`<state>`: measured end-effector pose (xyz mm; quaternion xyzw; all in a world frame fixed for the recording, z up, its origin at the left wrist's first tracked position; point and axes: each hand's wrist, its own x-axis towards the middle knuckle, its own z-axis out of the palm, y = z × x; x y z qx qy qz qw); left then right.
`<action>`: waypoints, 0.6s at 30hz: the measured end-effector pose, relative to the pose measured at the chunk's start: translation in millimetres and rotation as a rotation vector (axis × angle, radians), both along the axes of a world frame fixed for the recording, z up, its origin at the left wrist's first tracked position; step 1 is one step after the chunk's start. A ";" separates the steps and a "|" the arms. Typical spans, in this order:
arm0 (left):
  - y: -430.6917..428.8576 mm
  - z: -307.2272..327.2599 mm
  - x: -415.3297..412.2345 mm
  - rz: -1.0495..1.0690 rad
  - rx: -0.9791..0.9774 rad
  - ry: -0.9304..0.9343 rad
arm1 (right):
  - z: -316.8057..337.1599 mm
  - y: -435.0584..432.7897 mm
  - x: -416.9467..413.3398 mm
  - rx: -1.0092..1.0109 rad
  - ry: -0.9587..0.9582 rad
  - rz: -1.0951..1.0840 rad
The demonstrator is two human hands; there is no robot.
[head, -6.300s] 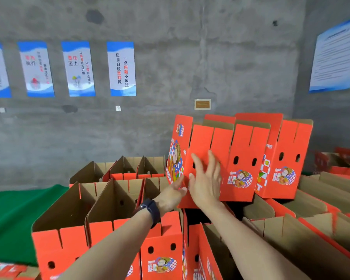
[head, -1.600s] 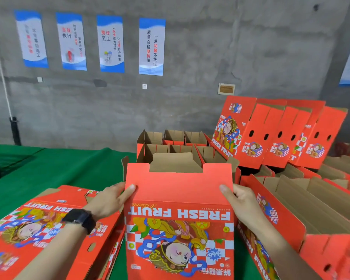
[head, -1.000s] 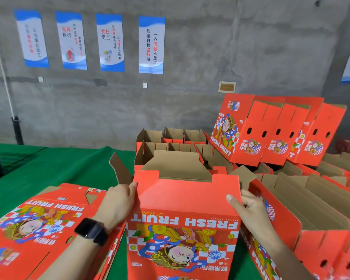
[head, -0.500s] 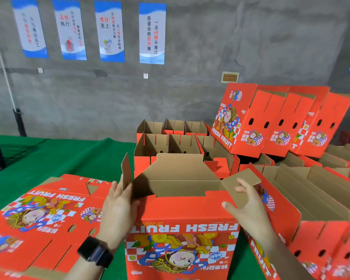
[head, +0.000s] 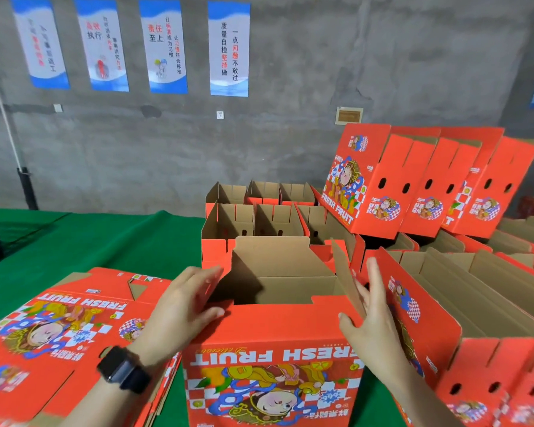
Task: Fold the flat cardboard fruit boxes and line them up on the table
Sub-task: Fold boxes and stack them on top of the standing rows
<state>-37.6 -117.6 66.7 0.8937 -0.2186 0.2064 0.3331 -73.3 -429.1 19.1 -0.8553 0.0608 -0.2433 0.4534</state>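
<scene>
A red FRESH FRUIT box (head: 275,349) stands open-topped right in front of me, its brown inside showing. My left hand (head: 182,306) lies against the box's left end, fingers straight on the side flap, thumb on the front rim. My right hand (head: 370,318) presses the right side flap (head: 346,275) with straight fingers. A stack of flat printed boxes (head: 53,331) lies to the left on the green table (head: 74,241).
Folded open boxes (head: 259,217) stand in rows behind the one I work on. More folded boxes (head: 475,297) crowd the right side, with three tilted red boxes (head: 413,186) on top. A concrete wall with posters is behind.
The flat box has been opened into a rectangular tube. Both hands slid from its top edge to the two side flaps, which now turn inward.
</scene>
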 end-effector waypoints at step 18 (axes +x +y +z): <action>-17.9 -0.3 35.2 0.125 0.237 0.169 | 80.0 -6.9 44.8 -0.205 0.145 0.524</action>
